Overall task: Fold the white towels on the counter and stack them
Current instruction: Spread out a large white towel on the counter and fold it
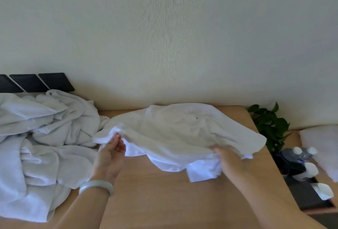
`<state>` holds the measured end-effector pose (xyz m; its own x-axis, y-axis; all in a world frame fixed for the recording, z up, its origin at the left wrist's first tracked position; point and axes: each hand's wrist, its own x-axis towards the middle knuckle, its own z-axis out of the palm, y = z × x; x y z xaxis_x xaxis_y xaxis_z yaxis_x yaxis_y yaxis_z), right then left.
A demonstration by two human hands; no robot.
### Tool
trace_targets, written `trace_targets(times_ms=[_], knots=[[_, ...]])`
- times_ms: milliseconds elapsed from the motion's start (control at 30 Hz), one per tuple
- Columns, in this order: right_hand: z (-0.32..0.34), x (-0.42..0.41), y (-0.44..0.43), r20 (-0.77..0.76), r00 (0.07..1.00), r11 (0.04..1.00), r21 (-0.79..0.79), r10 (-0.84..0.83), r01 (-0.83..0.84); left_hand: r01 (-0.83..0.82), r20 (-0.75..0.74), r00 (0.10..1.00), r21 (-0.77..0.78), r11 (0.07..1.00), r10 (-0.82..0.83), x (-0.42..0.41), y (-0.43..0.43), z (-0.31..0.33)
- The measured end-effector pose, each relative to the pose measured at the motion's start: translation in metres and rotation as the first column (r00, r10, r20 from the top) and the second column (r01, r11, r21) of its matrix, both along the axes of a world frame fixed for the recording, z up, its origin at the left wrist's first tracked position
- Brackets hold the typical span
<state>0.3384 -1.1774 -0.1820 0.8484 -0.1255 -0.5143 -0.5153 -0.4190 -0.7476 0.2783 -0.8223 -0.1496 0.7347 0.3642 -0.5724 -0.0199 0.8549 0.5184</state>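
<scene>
A white towel (175, 128) lies loosely spread across the middle of the wooden counter (164, 201), its near edge lifted and rumpled. My left hand (109, 155), palm up with a pale bangle on the wrist, pinches the towel's near left edge with its fingertips. My right hand (228, 157) grips the near right edge, fingers tucked under the cloth. A big heap of unfolded white towels (40, 146) covers the counter's left side, reaching the front edge.
The wall rises right behind the counter. Dark panels (36, 82) stand at the back left. Off the counter's right edge are a green plant (268, 124), water bottles (300, 153), a dark tray (307, 197) and a pale cushion (321, 146).
</scene>
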Motion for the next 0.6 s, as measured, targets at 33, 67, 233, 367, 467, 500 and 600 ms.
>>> trace_targets(times_ms=[33,67,233,367,467,500,600], knots=[[0.004,0.009,-0.012,0.067,0.988,0.988,-0.057,-0.141,0.145,0.022,-0.004,1.0,0.053,0.998,-0.022,0.002,0.002,0.007],[0.009,0.016,-0.021,0.135,0.968,0.959,-0.16,-0.214,0.234,0.057,-0.02,0.998,0.096,0.994,-0.055,0.004,0.003,0.012],[-0.008,-0.005,0.001,0.352,0.804,0.74,-0.654,0.48,-0.156,0.385,-0.448,0.854,0.205,0.9,-0.264,0.0,-0.026,-0.005],[-0.047,-0.036,0.021,0.049,0.666,0.472,-0.743,0.745,-0.473,0.542,-0.591,0.655,-0.066,0.838,-0.47,-0.022,-0.065,-0.031],[-0.044,-0.022,0.015,0.192,0.821,0.735,-0.583,0.537,-0.345,0.497,-0.546,0.655,-0.21,0.842,-0.523,-0.029,-0.085,-0.041],[-0.031,-0.014,0.016,0.232,0.855,0.803,-0.517,0.464,-0.295,0.443,-0.507,0.699,-0.245,0.862,-0.504,-0.027,-0.089,-0.042],[0.005,0.008,0.012,0.327,0.851,0.864,-0.436,0.411,-0.25,0.268,-0.351,0.863,-0.294,0.918,-0.364,-0.015,-0.097,-0.033]])
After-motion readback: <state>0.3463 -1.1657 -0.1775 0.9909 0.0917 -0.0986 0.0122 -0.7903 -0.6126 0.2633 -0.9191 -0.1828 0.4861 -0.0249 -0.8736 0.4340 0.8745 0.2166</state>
